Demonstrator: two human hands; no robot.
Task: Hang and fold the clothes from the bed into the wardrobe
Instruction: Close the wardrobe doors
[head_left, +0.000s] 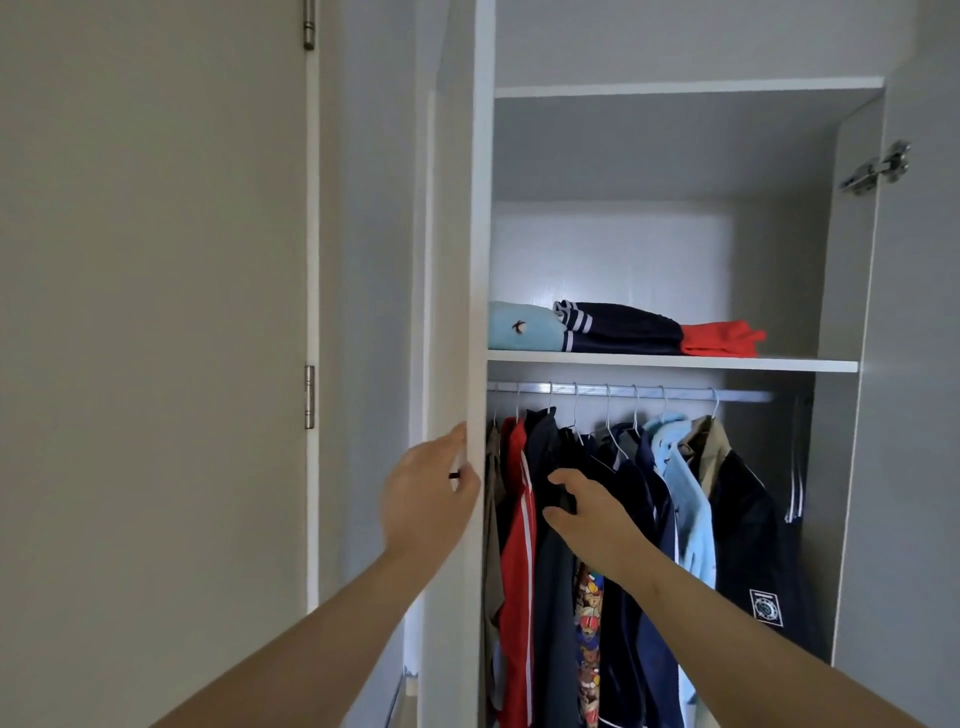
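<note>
The white wardrobe stands open in front of me. My left hand grips the edge of its left door, fingers wrapped round the edge. My right hand reaches in among the hanging clothes and pinches a dark navy garment on the rail. Several garments hang there on white hangers: a red jacket, navy tops, a light blue shirt, a dark jacket with a white badge. On the shelf above lie folded light blue, navy striped and red pieces.
The right wardrobe door is swung open with a metal hinge at its top. An empty shelf runs higher up. A room door with hinges and a plain wall fill the left side. Spare hangers hang at the rail's right end.
</note>
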